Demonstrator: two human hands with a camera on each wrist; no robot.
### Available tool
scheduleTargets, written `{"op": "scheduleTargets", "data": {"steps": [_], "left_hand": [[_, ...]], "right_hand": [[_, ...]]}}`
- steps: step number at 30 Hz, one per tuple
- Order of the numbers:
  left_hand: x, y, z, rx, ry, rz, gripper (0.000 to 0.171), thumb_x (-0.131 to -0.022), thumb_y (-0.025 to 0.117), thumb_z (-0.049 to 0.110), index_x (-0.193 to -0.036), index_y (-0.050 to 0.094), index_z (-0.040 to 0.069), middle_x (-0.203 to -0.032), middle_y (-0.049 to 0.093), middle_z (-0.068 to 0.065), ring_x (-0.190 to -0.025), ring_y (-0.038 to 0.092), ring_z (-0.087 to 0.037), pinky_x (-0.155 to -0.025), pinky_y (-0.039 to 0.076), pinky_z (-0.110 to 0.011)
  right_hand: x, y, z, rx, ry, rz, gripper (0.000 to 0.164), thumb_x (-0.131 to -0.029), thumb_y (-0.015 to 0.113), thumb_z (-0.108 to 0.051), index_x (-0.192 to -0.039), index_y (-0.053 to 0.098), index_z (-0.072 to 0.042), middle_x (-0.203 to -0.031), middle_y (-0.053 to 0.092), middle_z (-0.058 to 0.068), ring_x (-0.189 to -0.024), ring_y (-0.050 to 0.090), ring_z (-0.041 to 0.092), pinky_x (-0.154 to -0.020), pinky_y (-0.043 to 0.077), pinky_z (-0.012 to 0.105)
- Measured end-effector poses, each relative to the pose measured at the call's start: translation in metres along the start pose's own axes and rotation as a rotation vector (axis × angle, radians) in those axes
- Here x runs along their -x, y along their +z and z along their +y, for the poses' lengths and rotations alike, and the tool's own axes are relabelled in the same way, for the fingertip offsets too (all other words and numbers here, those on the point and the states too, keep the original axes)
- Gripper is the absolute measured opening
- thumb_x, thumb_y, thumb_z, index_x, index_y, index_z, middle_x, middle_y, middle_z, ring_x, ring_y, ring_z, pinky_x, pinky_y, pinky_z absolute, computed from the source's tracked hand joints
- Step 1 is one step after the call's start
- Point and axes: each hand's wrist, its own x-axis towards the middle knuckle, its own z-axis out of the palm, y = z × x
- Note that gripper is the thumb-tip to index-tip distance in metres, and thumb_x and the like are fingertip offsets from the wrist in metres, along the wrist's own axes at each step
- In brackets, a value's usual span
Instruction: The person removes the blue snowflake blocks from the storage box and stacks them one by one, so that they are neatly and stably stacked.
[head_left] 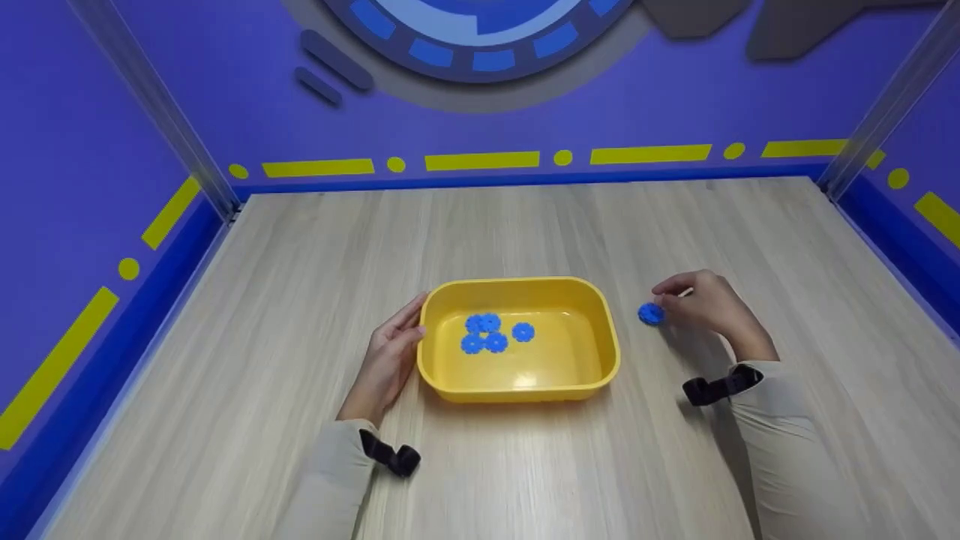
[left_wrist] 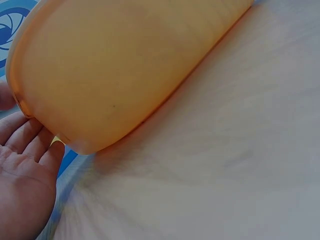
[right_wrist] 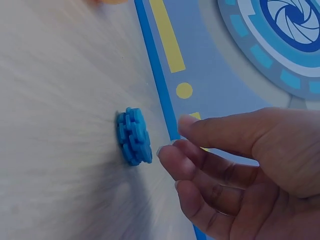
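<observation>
A yellow plastic tub (head_left: 517, 394) stands on the table. Several blue notched plastic discs (head_left: 523, 332), flower-like in outline, lie inside towards its left half. My left hand (head_left: 386, 364) rests against the tub's left end, its thumb at the rim and its fairly straight fingers along the outer wall. The left wrist view shows that hand's fingers (left_wrist: 42, 142) touching the tub's wall (left_wrist: 110, 75). To the right of the tub sits a small stack of blue discs (right_wrist: 134, 136). My right hand (right_wrist: 235, 170) is just beside this stack, fingers loosely bent, thumb apart from them and nothing held.
The pale wood-grain table (head_left: 315, 255) is bounded at the back and sides by purple panels (head_left: 225, 90) with yellow markings. Metal posts (head_left: 161, 105) rise at the back corners. A black camera mount (head_left: 720, 386) is strapped to each wrist.
</observation>
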Motion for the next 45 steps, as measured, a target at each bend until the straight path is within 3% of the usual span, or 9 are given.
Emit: {"op": "scheduleTargets", "data": {"steps": [10, 20, 31, 45], "left_hand": [[0.0, 0.001, 0.001, -0.001, 0.0, -0.001, 0.057, -0.093, 0.047, -0.002, -0.148, 0.033, 0.002, -0.157, 0.03, -0.011, -0.144, 0.03, -0.021, -0.112, 0.036, -0.028], [0.0, 0.0, 0.001, 0.011, 0.001, -0.005, 0.057, -0.093, 0.046, -0.002, -0.148, 0.032, 0.001, -0.157, 0.029, -0.012, -0.144, 0.03, -0.021, -0.112, 0.035, -0.028], [0.0, -0.001, 0.0, -0.024, 0.014, -0.008, 0.057, -0.093, 0.048, 0.0, -0.148, 0.033, 0.0, -0.156, 0.03, -0.013, -0.144, 0.029, -0.022, -0.113, 0.034, -0.03], [0.0, 0.0, 0.001, -0.023, 0.002, -0.002, 0.056, -0.094, 0.046, -0.001, -0.148, 0.033, 0.002, -0.157, 0.03, -0.011, -0.144, 0.03, -0.02, -0.113, 0.034, -0.029]], "right_hand": [[0.003, -0.009, -0.012, -0.072, -0.027, -0.003, 0.036, -0.094, 0.06, -0.025, -0.118, 0.065, 0.001, -0.106, 0.069, 0.021, -0.092, 0.067, 0.031, -0.079, 0.055, 0.031], [-0.005, -0.013, -0.039, -0.042, -0.076, 0.003, 0.035, -0.092, 0.064, -0.025, -0.118, 0.066, -0.001, -0.112, 0.068, 0.02, -0.097, 0.065, 0.031, -0.089, 0.055, 0.047], [-0.016, -0.007, -0.081, -0.025, -0.149, -0.021, 0.027, -0.09, 0.066, -0.016, -0.113, 0.069, -0.002, -0.107, 0.07, 0.018, -0.093, 0.065, 0.028, -0.088, 0.056, 0.044], [-0.03, 0.017, -0.131, 0.069, -0.203, -0.187, 0.025, -0.086, 0.071, -0.013, -0.11, 0.072, -0.004, -0.104, 0.072, 0.013, -0.095, 0.067, 0.027, -0.088, 0.057, 0.043]]}}
